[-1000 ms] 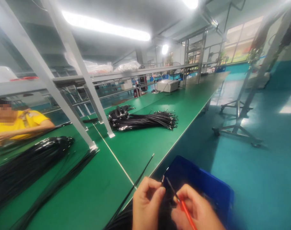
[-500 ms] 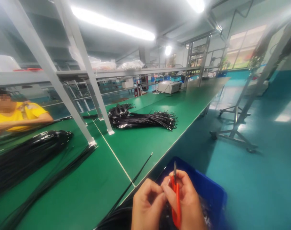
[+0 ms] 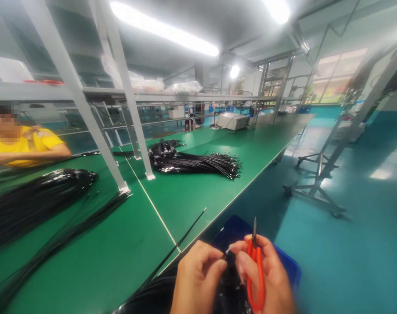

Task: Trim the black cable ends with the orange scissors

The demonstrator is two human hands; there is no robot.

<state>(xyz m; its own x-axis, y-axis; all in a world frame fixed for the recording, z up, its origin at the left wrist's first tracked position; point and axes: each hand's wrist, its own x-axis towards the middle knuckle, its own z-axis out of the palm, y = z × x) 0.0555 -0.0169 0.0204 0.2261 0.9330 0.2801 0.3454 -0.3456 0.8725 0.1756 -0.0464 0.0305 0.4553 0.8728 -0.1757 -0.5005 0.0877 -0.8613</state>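
Note:
My left hand (image 3: 198, 270) has thumb and forefinger pinched together on what looks like the dark end of a black cable; most of it is hidden. Orange-red-handled scissors (image 3: 260, 281) rest in my right hand (image 3: 275, 274), their dark blades pointing up and away. At the right fingertips, a small pale piece (image 3: 227, 250) shows close to the left fingertips. Below and left of my hands lies a bundle of black cables (image 3: 154, 292). One single black cable (image 3: 185, 235) sticks out past the green table's edge strip.
A blue bin (image 3: 292, 266) stands below my hands beside the green table (image 3: 146, 226). More black cable bundles (image 3: 198, 165) lie farther along and at left (image 3: 38, 200). Grey shelf posts (image 3: 136, 117) rise from the table. Across it sits a person in yellow (image 3: 44, 141).
My hands have moved slightly apart; the right hand with the scissors has shifted right. A small pale piece now shows between the fingertips. The view has tilted a little.

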